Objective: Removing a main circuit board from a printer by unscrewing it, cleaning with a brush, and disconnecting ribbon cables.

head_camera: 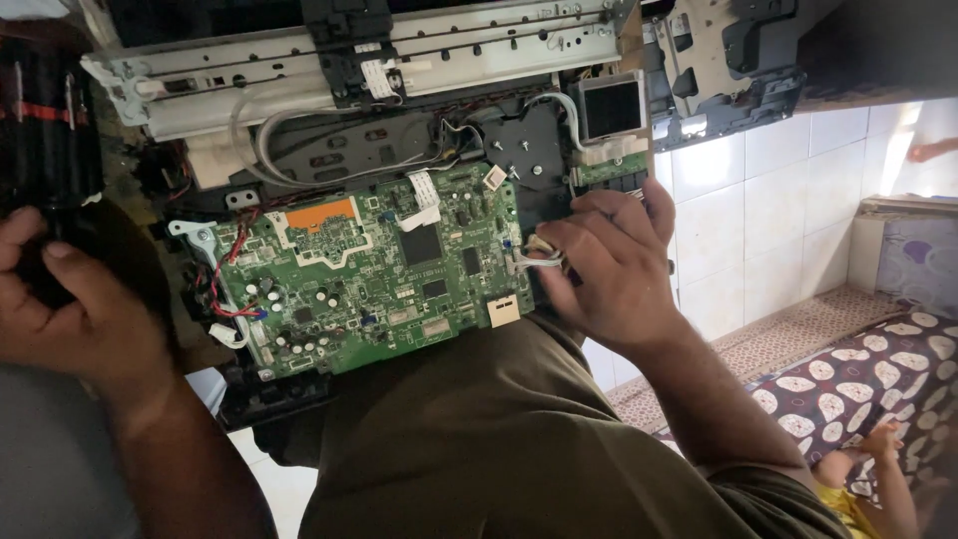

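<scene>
Pinching a small white plastic wire connector (540,257) at the three o'clock edge of the green rectangular circuit board (374,269), the right hand (609,269) is closing on it. At nine o'clock, the left hand (75,309) is gripping the black printer casing (45,150).

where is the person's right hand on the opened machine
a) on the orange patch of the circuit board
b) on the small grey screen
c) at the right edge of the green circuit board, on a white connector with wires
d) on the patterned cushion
c: the right hand sits at the right edge of the green circuit board, its fingers at a white connector with wires, below the small grey screen.
</scene>
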